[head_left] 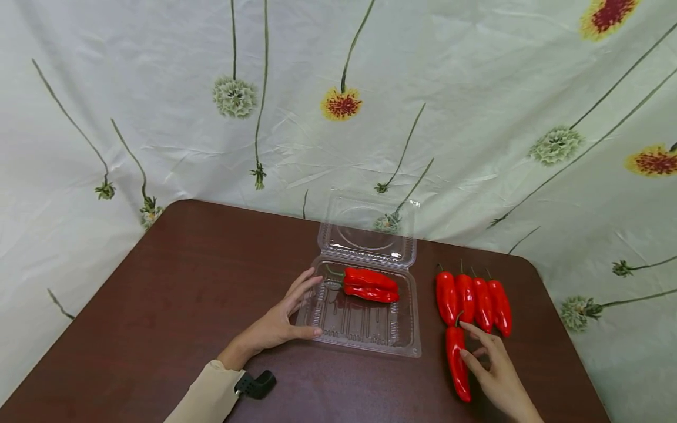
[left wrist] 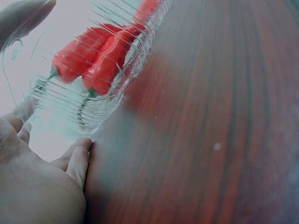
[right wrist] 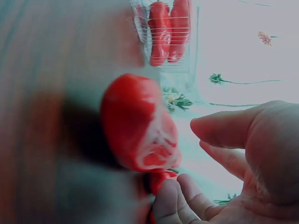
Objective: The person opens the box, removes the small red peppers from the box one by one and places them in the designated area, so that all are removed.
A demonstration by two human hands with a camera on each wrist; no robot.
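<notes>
A clear plastic clamshell box [head_left: 365, 338] lies on the table, its lid tipped back. Inside, two red peppers [head_left: 370, 284] lie side by side near the back, green stems toward the left. My left hand [head_left: 275, 326] rests against the box's left side, fingers and thumb spread along the rim. On the right, a single red pepper [head_left: 457, 364] lies in front of a row of several more red peppers [head_left: 482, 299]. My right hand [head_left: 494, 364] is at this pepper, index finger near its stem and thumb beside its body. In the right wrist view, the thumb [right wrist: 224, 128] stands apart from the pepper [right wrist: 135, 121].
The dark brown wooden table [head_left: 211, 264] has rounded back corners. A white cloth with printed flowers [head_left: 296, 135] hangs right behind it. The box's raised lid [head_left: 370, 232] stands close to that cloth. A black wrist device [head_left: 256, 385] sits at the left sleeve.
</notes>
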